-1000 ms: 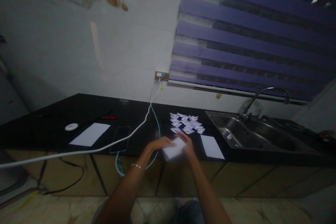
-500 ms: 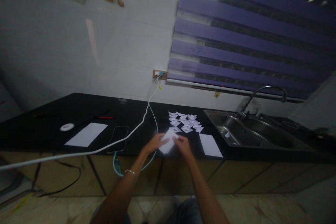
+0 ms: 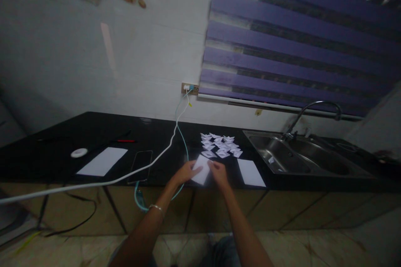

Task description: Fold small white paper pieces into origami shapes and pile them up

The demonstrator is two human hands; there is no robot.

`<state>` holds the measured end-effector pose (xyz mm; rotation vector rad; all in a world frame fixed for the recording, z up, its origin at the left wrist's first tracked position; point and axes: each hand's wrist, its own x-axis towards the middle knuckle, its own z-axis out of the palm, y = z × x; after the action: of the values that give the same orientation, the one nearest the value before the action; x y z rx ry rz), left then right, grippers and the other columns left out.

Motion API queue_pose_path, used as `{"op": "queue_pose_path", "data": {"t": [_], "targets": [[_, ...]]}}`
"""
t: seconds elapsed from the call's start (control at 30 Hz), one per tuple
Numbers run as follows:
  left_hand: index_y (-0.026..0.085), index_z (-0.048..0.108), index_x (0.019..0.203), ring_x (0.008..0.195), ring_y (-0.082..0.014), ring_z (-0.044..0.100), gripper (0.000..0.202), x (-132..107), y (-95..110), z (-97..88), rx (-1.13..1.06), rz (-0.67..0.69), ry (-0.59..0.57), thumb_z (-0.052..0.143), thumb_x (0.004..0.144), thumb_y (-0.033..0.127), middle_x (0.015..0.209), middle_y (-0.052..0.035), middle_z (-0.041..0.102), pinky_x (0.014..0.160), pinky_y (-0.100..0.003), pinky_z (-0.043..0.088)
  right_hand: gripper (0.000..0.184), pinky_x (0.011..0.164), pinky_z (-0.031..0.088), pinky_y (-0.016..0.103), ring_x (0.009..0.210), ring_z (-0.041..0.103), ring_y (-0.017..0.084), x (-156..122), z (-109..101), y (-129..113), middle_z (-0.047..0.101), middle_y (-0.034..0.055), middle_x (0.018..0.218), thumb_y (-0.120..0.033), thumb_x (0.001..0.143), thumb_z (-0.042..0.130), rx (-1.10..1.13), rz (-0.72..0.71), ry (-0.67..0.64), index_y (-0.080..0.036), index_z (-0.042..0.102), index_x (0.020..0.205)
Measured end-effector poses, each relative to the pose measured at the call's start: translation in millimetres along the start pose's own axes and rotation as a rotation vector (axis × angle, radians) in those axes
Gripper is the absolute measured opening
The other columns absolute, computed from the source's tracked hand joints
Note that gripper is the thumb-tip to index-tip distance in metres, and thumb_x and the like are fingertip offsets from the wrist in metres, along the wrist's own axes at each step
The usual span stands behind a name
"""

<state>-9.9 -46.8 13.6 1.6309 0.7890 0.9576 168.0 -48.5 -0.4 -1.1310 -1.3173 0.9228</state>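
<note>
Folded paper pieces (image 3: 222,146) are grouped on the table (image 3: 150,133). White paper (image 3: 203,175) is held by left hand (image 3: 185,172) and right hand (image 3: 219,172); two flat sheets (image 3: 103,161) are left unfolded

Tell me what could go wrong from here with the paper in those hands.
The folded paper shapes lie just beyond the white paper held by the left hand and right hand; a forward push might scatter them. The teal cable runs down behind the left hand and could snag it. The loose sheet reaches near the counter's front edge, so the right hand might brush it off.
</note>
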Motion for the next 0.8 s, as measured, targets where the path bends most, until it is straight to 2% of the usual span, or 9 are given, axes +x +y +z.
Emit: {"op": "queue_pose_path", "data": {"t": [0.27,0.53,0.67,0.8], "targets": [[0.010,0.063,0.108,0.067,-0.0167,0.060,0.050,-0.3,0.0,0.7,0.054,-0.028,0.047,0.057,0.077,0.049,0.087,-0.0095,0.068,0.057,-0.025,0.045,0.036,0.049,0.030,0.021,0.052,0.042,0.010,-3.4,-2.5,1.3,0.054,-0.0017,0.057,-0.048,0.071,0.065,-0.005,-0.026,-0.057,-0.013,0.063,0.064],[0.008,0.065,0.097,0.061,-0.0142,0.056,0.049,0.4,-0.8,1.5,0.067,-0.037,0.032,0.056,0.077,0.051,0.079,-0.0085,0.066,0.053,-0.022,0.042,0.040,0.050,0.030,0.022,0.054,0.042,0.011,-0.7,-2.2,5.1,0.054,-0.0015,0.057,-0.052,0.076,0.058,-0.044,-0.057,-0.076,-0.013,0.065,0.068],[0.007,0.065,0.088,0.058,-0.0128,0.053,0.048,1.4,-2.2,0.4,0.101,-0.055,0.011,0.055,0.077,0.052,0.073,-0.0069,0.064,0.051,-0.021,0.039,0.042,0.049,0.028,0.021,0.053,0.039,0.010,1.2,-2.9,7.3,0.049,-0.0025,0.054,-0.052,0.076,0.057,-0.085,-0.067,-0.052,-0.012,0.063,0.063],[0.007,0.064,0.079,0.055,-0.0111,0.050,0.047,1.3,-0.1,-1.2,0.075,-0.061,-0.020,0.056,0.076,0.053,0.066,-0.0047,0.061,0.049,-0.020,0.036,0.045,0.049,0.030,0.021,0.053,0.041,0.011,1.3,-3.1,7.9,0.053,-0.0011,0.057,-0.055,0.076,0.056,-0.075,-0.076,-0.057,-0.012,0.065,0.068]]}}
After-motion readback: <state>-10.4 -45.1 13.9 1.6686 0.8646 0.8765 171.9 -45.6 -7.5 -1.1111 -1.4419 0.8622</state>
